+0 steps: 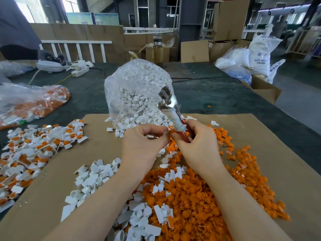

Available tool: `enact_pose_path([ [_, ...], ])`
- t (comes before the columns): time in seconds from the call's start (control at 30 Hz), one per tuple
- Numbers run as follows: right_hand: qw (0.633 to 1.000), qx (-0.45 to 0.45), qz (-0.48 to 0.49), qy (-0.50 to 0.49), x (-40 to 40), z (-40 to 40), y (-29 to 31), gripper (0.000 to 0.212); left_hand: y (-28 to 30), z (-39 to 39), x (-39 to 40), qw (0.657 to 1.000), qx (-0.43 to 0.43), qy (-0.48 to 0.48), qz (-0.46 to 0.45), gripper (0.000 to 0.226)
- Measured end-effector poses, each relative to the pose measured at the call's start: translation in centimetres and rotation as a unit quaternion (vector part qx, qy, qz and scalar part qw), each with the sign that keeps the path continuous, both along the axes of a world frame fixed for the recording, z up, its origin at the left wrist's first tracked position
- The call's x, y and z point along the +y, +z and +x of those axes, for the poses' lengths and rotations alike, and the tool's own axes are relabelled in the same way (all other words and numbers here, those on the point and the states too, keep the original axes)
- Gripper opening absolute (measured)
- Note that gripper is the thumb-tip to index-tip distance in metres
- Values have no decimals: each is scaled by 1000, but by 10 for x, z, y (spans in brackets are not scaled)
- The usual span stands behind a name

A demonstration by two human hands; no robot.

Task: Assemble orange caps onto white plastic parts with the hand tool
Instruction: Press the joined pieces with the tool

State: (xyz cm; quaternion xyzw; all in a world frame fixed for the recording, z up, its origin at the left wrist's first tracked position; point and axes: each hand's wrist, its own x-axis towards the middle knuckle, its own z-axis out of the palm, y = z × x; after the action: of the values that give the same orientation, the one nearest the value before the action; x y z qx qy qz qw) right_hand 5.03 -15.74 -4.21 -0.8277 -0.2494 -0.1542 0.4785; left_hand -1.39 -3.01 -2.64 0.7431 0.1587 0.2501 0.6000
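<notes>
My right hand [196, 145] grips the red handles of the hand tool [173, 110], whose shiny metal head points up and away. My left hand [140, 145] pinches a small white plastic part [166, 133] right next to an orange cap [172, 130] at my right fingertips. Loose orange caps [199, 197] lie heaped on the brown cardboard sheet [286, 153] under my arms. Loose white parts [93, 176] lie to the left of them. A pile of assembled white-and-orange pieces [34, 148] covers the left side.
A clear bag of white parts [137, 94] stands upright behind my hands. Another clear bag with orange and white pieces [31, 103] lies at far left. A glass bottle [157, 51], a power strip [79, 71], cardboard boxes and white sacks [258, 54] sit beyond on the dark table.
</notes>
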Motion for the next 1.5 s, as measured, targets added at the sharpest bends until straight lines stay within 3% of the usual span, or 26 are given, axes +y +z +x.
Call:
enact_pose_path([
  [0.5,999,-32,-1,-31,5,-5,-1,11,-1,1,0,1000,-12,2,5,15],
  [0.8,992,86,63,65,-2,-3,6,9,-2,3,-1,999,-19,9,-26,13],
  [1.33,994,62,57,77,-1,-6,10,9,-4,2,-1,999,-22,22,-23,14],
  [1.5,992,72,22,103,-9,-3,14,16,-4,3,1,996,-36,-1,-85,12],
])
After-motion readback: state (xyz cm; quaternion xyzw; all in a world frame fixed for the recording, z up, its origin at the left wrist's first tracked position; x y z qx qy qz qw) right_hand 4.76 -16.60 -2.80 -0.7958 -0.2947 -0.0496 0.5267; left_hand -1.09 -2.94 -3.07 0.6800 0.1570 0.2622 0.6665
